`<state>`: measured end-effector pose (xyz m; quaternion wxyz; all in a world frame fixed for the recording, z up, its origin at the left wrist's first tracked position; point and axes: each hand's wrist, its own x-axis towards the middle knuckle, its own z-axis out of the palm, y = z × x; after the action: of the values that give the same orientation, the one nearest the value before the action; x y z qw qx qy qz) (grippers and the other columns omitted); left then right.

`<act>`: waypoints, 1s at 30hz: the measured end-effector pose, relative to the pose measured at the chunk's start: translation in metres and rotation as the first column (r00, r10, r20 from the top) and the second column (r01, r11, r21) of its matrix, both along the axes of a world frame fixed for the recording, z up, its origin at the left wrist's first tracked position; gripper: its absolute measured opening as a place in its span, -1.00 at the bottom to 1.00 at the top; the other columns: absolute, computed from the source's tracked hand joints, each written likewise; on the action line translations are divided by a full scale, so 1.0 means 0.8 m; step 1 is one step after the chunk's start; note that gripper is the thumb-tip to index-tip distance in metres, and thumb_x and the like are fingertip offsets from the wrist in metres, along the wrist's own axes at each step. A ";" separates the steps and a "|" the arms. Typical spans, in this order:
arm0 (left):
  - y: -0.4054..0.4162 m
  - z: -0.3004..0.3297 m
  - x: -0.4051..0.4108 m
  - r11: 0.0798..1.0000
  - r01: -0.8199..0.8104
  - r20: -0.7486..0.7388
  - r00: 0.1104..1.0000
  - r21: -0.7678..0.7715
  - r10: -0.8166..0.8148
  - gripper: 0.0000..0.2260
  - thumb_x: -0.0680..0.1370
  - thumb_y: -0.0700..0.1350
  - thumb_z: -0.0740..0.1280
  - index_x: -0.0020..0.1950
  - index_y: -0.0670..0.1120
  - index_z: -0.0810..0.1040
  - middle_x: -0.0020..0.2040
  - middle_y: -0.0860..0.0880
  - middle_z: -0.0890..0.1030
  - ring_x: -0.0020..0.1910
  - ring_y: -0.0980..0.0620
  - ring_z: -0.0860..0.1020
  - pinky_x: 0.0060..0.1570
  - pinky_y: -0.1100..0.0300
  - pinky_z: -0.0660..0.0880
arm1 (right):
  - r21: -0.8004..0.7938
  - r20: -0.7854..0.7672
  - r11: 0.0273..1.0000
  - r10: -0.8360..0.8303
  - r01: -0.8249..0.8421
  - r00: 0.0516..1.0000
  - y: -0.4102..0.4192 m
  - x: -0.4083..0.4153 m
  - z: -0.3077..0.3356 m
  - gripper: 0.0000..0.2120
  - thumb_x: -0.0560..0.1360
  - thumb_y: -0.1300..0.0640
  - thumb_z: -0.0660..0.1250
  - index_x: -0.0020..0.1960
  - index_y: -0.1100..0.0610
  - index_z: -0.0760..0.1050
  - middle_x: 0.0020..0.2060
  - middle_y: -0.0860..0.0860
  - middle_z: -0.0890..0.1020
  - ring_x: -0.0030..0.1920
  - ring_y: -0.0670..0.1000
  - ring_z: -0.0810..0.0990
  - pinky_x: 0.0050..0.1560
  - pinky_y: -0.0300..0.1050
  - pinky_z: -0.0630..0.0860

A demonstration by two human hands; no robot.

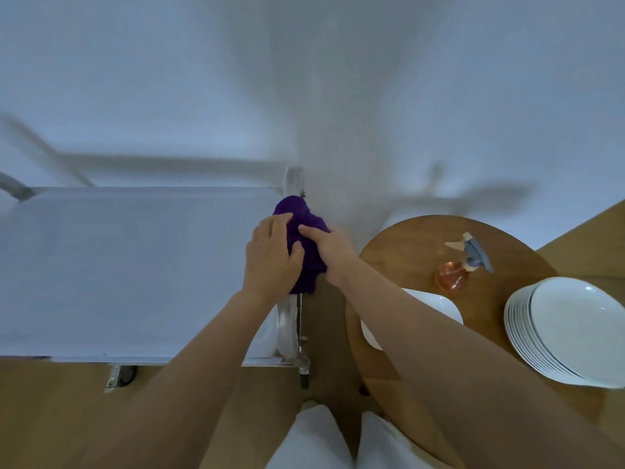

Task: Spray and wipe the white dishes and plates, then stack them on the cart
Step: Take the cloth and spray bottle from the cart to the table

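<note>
A purple cloth [306,231] hangs over the right-hand rail of the white cart [135,265]. My left hand [270,255] lies on the cloth's left side, thumb hooked into the fabric. My right hand [329,247] reaches across from the right, its fingers pressed into the top of the same cloth. On the round wooden table [406,252] stands an orange spray bottle [455,275] with a grey trigger. A stack of white plates [568,333] sits at the table's right edge. A single white dish [439,306] lies partly hidden under my right forearm.
The cart's top is a flat white surface with metal rails and castors [121,375] at its near edge. A white wall rises behind cart and table. Wooden floor runs along the bottom, with my white-trousered legs [338,438] between cart and table.
</note>
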<state>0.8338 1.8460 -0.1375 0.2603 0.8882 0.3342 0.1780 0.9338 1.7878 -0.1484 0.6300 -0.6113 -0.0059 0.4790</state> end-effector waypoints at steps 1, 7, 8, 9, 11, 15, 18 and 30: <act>-0.002 0.001 0.004 1.000 -0.015 0.026 1.000 -0.014 0.015 -0.63 0.57 -0.19 0.23 0.38 -0.19 0.35 0.32 -0.17 0.43 0.27 -0.14 0.39 0.25 0.01 0.33 | 0.034 0.003 0.999 -0.003 0.003 1.000 -0.004 0.002 0.005 -0.79 0.46 0.14 0.38 0.09 0.12 0.53 -0.07 0.08 0.65 -0.04 0.08 0.62 -0.14 -0.08 0.56; -0.036 0.013 0.036 0.995 0.098 0.087 0.991 0.006 -0.098 -0.54 0.60 -0.02 0.04 0.45 -0.18 0.31 0.42 -0.15 0.37 0.42 -0.11 0.30 0.41 -0.08 0.21 | 0.161 0.116 0.986 -0.061 0.041 0.991 -0.059 0.020 0.037 -0.89 0.46 0.10 0.38 -0.01 0.01 0.56 -0.15 -0.04 0.69 -0.09 0.00 0.65 -0.16 -0.13 0.60; -0.046 0.014 0.045 0.993 0.122 0.085 0.989 0.001 -0.121 -0.52 0.59 0.00 0.02 0.45 -0.17 0.31 0.42 -0.14 0.37 0.42 -0.10 0.30 0.41 -0.10 0.21 | 0.157 0.141 0.986 -0.085 0.062 0.986 -0.073 0.026 0.041 -0.89 0.46 0.08 0.39 -0.01 0.00 0.55 -0.14 -0.04 0.68 -0.08 0.01 0.65 -0.12 -0.11 0.61; -0.057 0.013 0.052 0.989 0.148 0.082 0.986 -0.007 -0.147 -0.51 0.58 0.02 0.01 0.46 -0.15 0.30 0.42 -0.13 0.38 0.41 -0.09 0.31 0.40 -0.11 0.22 | 0.143 0.167 0.986 -0.108 0.084 0.980 -0.089 0.032 0.043 -0.86 0.45 0.04 0.39 0.01 0.00 0.55 -0.11 -0.03 0.68 -0.04 0.03 0.64 -0.06 -0.07 0.61; -0.081 0.007 0.069 0.977 0.211 0.073 0.975 -0.035 -0.208 -0.52 0.58 0.04 0.01 0.45 -0.13 0.30 0.40 -0.11 0.40 0.37 -0.09 0.35 0.37 -0.12 0.26 | 0.114 0.219 0.986 -0.143 0.120 0.965 -0.123 0.045 0.043 -0.79 0.45 -0.03 0.39 0.03 0.03 0.56 -0.09 0.01 0.66 -0.06 0.05 0.64 -0.10 -0.07 0.62; -0.146 -0.018 0.095 0.948 0.307 0.046 0.951 -0.079 -0.305 -0.59 0.63 0.02 0.05 0.43 -0.12 0.32 0.33 -0.08 0.45 0.29 -0.04 0.40 0.31 -0.04 0.30 | 0.020 0.302 0.990 -0.140 0.140 0.943 -0.208 0.061 0.027 -0.74 0.47 -0.10 0.35 -0.01 0.08 0.54 -0.21 0.04 0.62 -0.25 0.03 0.60 -0.29 -0.17 0.53; -0.201 -0.036 0.112 0.910 0.331 0.096 0.944 -0.251 -0.317 -0.56 0.63 0.06 0.00 0.45 -0.10 0.29 0.36 -0.05 0.42 0.31 0.03 0.36 0.29 0.15 0.25 | -0.057 0.272 0.991 -0.104 0.124 0.957 -0.281 0.075 0.010 -0.72 0.45 -0.12 0.36 -0.08 0.10 0.57 -0.23 0.12 0.62 -0.26 0.06 0.58 -0.24 -0.10 0.51; -0.396 -0.148 0.124 0.692 0.089 -0.250 0.893 -0.716 -0.373 -0.86 0.64 0.00 0.16 0.05 -0.01 0.45 -0.06 0.07 0.54 -0.10 0.13 0.51 -0.12 0.25 0.49 | -0.427 0.084 0.864 0.332 -0.267 0.940 -0.507 0.124 -0.092 -0.70 0.34 -0.14 0.47 0.01 -0.07 0.53 -0.11 -0.07 0.64 -0.09 -0.01 0.61 -0.26 -0.22 0.53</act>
<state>0.9334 1.5289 -0.2562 0.5220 0.7798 0.3024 -0.1675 1.0331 1.3820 -0.2220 0.4033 -0.7563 -0.0495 0.5127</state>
